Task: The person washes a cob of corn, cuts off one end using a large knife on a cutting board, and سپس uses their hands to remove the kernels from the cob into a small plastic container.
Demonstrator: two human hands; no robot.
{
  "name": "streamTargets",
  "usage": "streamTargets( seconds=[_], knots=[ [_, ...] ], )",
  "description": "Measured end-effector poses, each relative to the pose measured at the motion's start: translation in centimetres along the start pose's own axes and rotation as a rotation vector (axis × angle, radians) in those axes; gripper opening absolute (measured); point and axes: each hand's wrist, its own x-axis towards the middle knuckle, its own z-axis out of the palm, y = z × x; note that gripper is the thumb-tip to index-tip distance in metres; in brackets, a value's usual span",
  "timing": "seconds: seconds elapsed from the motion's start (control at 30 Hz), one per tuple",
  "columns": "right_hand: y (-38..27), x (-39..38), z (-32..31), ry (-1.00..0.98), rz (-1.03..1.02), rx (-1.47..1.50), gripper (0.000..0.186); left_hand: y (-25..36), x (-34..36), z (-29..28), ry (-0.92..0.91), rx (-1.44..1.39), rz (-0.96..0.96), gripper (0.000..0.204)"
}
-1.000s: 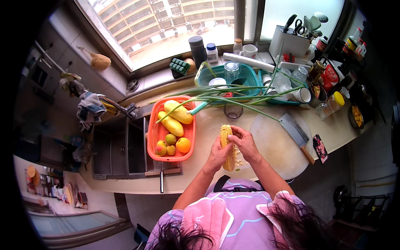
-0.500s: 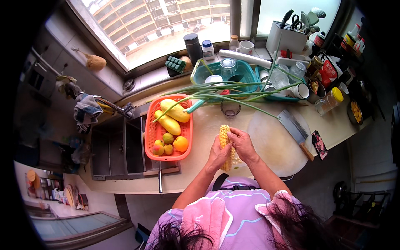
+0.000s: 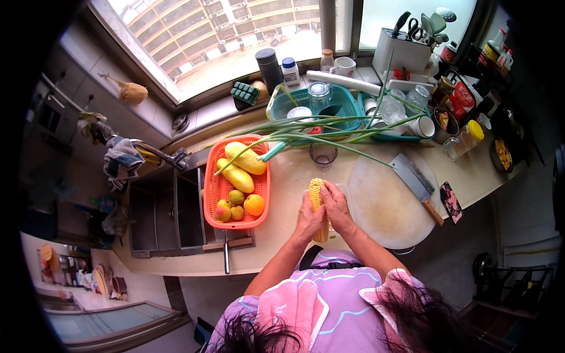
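A yellow corn cob (image 3: 316, 191) is held lengthwise between my two hands, above the near part of the counter. My left hand (image 3: 309, 222) is closed around its lower left side. From the right, my right hand (image 3: 337, 210) grips the upper part, its thumb pressed on the kernels. The cob's lower end shows below my left hand, and its middle is partly hidden by fingers. Behind my hands is the edge of a pale see-through tray (image 3: 344, 193), mostly covered by them. A small dark glass (image 3: 323, 155) stands beyond the cob.
An orange basket (image 3: 268, 203) of yellow squash and fruit overlaps the sink (image 3: 154, 206) at left. Right lies a round white cutting board (image 3: 376, 206) with a cleaver (image 3: 414, 179). Long green scallions (image 3: 347, 139) stretch over the basket and a teal dish basket (image 3: 353, 112).
My right hand has shifted slightly down along the cob, and both hands have drawn closer together. The cob stays in both hands. The whole view has tilted a little.
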Motion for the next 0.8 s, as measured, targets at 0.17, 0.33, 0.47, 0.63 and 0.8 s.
streamTargets(
  seconds=[0.17,0.33,0.47,0.63,0.8],
  knots=[
    [-1.2,0.0,0.8,0.027,0.128,0.297,0.035,-1.5,0.4,0.3,0.015,-0.051,0.081,0.04],
    [-0.7,-0.2,-0.1,0.013,0.099,0.353,0.037,-0.3,0.1,0.1,-0.008,-0.044,-0.003,0.04],
    [-0.2,0.1,-0.5,-0.006,0.116,0.436,0.035,0.1,0.1,0.1,-0.031,-0.03,0.005,0.042],
    [-0.6,0.3,0.5,0.098,0.176,0.421,0.029,-0.6,-0.1,0.5,0.014,0.018,0.109,0.043],
    [-0.4,0.1,0.3,0.064,0.15,0.466,0.028,1.0,-0.3,0.6,0.002,0.014,-0.043,0.044]
  ],
)
